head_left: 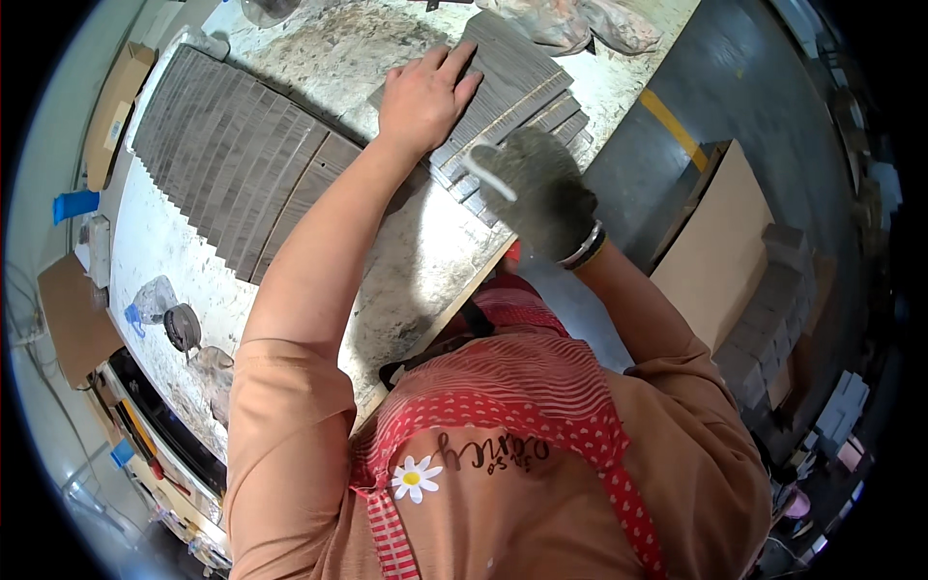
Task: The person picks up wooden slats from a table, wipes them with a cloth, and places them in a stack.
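My bare left hand (422, 100) lies flat on a stack of grey wood-grain boards (512, 72), its fingers stretched out over the top board. My right hand (541, 188) wears a dark grey-green work glove and is at the stack's near right end. It looks closed and somewhat blurred. A pale, narrow piece (491, 172) shows at its fingers; I cannot make out what it is. Below the top board, several board ends step out unevenly. To the left, a long row of similar boards (217, 155) lies fanned and overlapping.
The boards lie on a stained white worktable (396, 280) whose edge runs close to my body. Plastic bags (570, 21) lie at its far end. A clear bottle (155, 298) and a dark round object (182, 327) are at left. Cardboard and stacked boxes (764, 319) stand on the floor at right.
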`<state>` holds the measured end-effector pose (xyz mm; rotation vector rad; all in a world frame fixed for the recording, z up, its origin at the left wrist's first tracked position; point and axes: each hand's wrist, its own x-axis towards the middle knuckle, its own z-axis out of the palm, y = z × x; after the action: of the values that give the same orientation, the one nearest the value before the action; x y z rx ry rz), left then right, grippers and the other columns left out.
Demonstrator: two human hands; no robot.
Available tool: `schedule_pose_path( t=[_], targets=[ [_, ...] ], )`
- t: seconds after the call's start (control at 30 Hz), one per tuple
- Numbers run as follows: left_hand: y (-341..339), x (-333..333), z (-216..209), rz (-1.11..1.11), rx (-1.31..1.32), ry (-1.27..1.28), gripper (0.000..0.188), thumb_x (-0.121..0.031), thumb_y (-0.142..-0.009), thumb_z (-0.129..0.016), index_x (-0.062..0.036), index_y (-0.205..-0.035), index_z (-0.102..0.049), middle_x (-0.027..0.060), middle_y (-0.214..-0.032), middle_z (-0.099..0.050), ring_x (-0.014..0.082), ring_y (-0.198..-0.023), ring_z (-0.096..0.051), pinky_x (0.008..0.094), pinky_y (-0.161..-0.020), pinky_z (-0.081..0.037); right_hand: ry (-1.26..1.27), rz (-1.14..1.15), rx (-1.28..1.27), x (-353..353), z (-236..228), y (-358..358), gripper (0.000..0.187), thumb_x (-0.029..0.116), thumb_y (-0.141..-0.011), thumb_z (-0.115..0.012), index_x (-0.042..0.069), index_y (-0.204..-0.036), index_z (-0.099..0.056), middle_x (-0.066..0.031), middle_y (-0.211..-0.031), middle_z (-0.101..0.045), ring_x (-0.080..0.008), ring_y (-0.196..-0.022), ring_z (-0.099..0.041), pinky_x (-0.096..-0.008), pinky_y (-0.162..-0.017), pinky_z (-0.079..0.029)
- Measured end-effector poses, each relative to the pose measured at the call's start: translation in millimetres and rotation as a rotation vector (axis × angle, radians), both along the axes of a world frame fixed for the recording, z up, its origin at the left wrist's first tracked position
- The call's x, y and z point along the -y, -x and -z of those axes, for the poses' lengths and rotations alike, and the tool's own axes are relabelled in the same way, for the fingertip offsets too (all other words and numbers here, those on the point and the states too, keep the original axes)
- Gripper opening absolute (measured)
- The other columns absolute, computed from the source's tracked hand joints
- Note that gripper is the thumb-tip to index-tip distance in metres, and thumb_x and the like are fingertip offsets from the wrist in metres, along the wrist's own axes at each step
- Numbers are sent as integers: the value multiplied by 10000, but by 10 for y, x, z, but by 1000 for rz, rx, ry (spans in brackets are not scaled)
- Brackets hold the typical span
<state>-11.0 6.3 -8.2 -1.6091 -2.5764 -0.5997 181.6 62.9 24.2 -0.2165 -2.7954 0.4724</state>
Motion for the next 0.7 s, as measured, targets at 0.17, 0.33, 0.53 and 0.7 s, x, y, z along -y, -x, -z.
schedule_pose_path(
  t=[0.17, 0.33, 0.53, 0.7],
  targets=[
    [-19, -5, -39, -26, 3, 19, 456, -433, -965, -466, -207, -1360, -498, 77, -1286, -578, 284, -1141, -569, 434, -932, -414, -156, 77, -257, -93, 268, 14, 336, 229, -774, -670, 123, -1093, -661, -121, -944, -632, -320, -921, -598, -457, -810, -492],
    [12, 10, -11, 1, -9, -17, 454, -429, -962, -474, -204, -1354, -505, 86, -1286, -579, 299, -1114, -584, 434, -912, -428, -211, 163, -289, -58, 200, 26, 313, 206, -744, -691, 122, -1046, -670, -112, -895, -619, -295, -874, -600, -424, -766, -499],
    [38, -10, 41, 63, -63, -109, 421, -418, -938, -519, -207, -1302, -540, 91, -1166, -623, 293, -981, -632, 428, -844, -451, -154, 77, -193, -77, 141, -23, 321, 258, -796, -696, 100, -1074, -669, -107, -966, -613, -282, -890, -594, -414, -796, -504],
    [23, 3, -54, 36, 23, 7, 445, -413, -960, -486, -210, -1356, -496, 88, -1282, -578, 312, -1107, -585, 452, -897, -435, -199, 419, -184, -828, 125, -100, 333, 236, -821, -665, 103, -1126, -656, -124, -957, -624, -293, -909, -576, -412, -792, -477]
  ],
)
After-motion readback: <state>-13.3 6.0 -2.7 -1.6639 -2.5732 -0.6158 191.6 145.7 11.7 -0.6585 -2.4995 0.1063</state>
